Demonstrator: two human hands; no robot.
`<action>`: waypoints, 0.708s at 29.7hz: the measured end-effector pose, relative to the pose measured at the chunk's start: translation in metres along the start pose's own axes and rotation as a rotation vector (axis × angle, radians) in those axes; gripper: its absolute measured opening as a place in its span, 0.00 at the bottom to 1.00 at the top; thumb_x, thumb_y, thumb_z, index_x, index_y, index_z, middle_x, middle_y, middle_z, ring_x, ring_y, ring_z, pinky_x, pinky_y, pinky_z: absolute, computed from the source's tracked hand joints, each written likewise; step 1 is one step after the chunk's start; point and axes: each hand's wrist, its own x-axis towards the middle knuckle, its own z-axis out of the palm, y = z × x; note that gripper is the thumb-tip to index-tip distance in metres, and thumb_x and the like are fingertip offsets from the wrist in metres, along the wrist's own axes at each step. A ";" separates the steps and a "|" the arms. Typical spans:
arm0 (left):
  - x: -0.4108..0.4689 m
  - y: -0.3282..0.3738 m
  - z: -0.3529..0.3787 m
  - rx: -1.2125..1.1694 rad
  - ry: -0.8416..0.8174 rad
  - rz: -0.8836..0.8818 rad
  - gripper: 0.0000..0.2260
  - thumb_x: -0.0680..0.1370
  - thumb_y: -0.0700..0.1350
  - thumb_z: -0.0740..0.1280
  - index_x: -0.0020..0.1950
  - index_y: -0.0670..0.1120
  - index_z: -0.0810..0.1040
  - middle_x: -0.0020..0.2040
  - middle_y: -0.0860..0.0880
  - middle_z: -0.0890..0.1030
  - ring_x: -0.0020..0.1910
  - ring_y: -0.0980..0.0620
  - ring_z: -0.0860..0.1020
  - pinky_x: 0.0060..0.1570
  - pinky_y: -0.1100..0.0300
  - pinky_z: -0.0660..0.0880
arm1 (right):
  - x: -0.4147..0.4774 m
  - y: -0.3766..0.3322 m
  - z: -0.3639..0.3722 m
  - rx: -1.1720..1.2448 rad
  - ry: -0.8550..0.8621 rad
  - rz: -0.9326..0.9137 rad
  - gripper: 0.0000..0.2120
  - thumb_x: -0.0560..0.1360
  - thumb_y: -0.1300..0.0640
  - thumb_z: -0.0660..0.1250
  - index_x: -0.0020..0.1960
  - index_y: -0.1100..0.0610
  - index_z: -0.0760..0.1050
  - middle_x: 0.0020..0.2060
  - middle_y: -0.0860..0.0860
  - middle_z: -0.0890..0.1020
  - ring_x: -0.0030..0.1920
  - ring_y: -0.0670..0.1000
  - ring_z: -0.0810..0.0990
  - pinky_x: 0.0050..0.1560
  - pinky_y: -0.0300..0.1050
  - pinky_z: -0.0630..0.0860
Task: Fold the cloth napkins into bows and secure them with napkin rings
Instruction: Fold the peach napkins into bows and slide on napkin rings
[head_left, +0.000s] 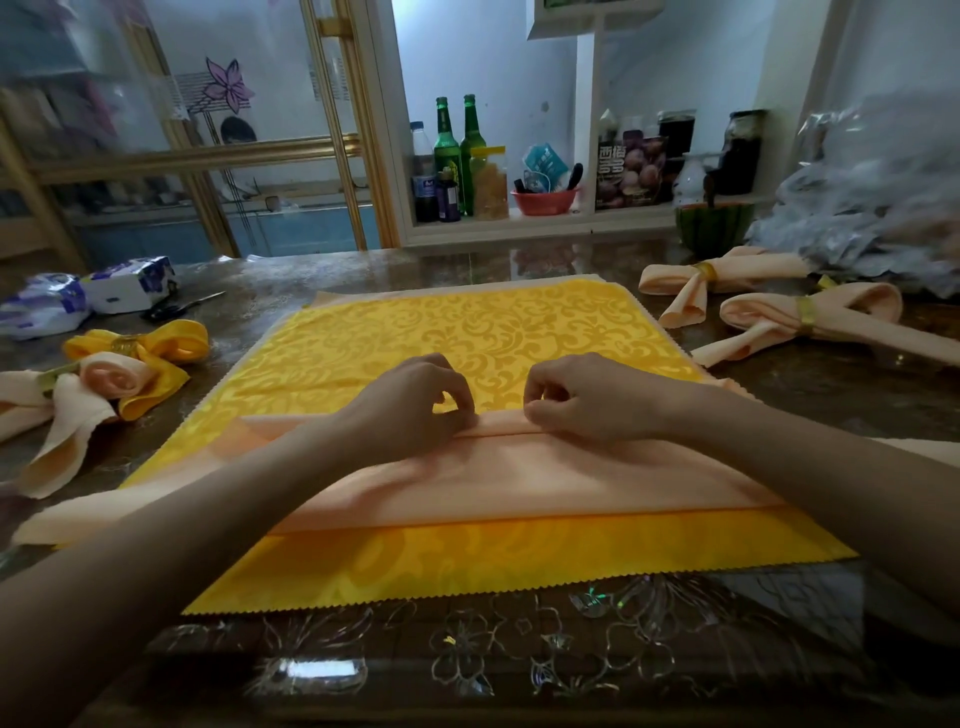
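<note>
Four finished bows (696, 291) flank the frame's sides; left hand (415, 402) and right hand (582, 402) pinch the peach napkin (519, 483) at an early fold.

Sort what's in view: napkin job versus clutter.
Job: peach napkin, pinched at its fold by left hand and right hand; yellow napkin beneath; finished bows on both sides.
Clutter: scissors, white-and-blue pack, plastic wrapping.

Head view — forward and down, close over table (519, 654).

Dim, soft, wide-angle-warped edges
</note>
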 end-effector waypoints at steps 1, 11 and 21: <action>0.001 -0.001 0.000 -0.034 -0.022 -0.012 0.06 0.76 0.47 0.67 0.51 0.48 0.79 0.53 0.52 0.77 0.50 0.54 0.75 0.46 0.65 0.71 | 0.002 0.002 0.000 0.001 0.022 -0.004 0.07 0.77 0.54 0.64 0.53 0.55 0.76 0.38 0.42 0.71 0.39 0.42 0.70 0.36 0.32 0.65; -0.001 0.005 -0.009 0.014 -0.154 -0.026 0.11 0.79 0.47 0.63 0.59 0.47 0.79 0.57 0.49 0.76 0.52 0.54 0.75 0.52 0.63 0.70 | 0.003 0.005 -0.004 -0.058 0.079 -0.015 0.09 0.74 0.54 0.68 0.54 0.54 0.78 0.47 0.47 0.78 0.45 0.44 0.74 0.41 0.35 0.70; -0.020 0.030 -0.014 0.188 -0.083 0.026 0.11 0.79 0.52 0.61 0.59 0.51 0.73 0.51 0.54 0.71 0.47 0.55 0.72 0.45 0.61 0.72 | -0.015 -0.014 0.006 -0.294 0.047 -0.155 0.09 0.73 0.60 0.64 0.46 0.51 0.64 0.39 0.43 0.65 0.36 0.41 0.64 0.33 0.35 0.61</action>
